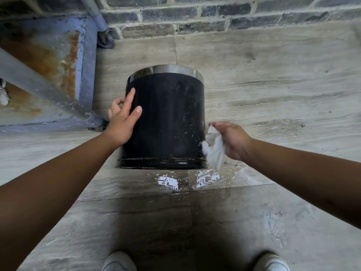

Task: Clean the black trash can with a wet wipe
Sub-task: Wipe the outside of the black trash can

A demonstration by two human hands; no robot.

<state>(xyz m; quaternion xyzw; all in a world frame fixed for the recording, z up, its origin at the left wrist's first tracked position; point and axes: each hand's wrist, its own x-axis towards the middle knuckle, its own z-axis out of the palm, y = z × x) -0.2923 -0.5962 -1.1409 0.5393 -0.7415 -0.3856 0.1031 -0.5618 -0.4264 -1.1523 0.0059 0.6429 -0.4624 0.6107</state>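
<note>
The black trash can (pixel 170 118) lies tipped on its side on the stone floor, its silver rim pointing away from me and its base toward me. My left hand (pixel 122 119) rests flat against the can's left wall, fingers spread. My right hand (pixel 232 139) hangs beside the can's lower right edge, gripping a crumpled white wet wipe (pixel 214 148). The wipe dangles and touches the can's right side near the base. Pale specks and scuffs dot the black surface.
A rusty blue metal frame (pixel 58 61) with a grey pipe stands to the left. A dark brick wall (pixel 214 16) runs across the back. A puddle (pixel 185 179) wets the floor just below the can. My white shoes (pixel 119 262) show at the bottom.
</note>
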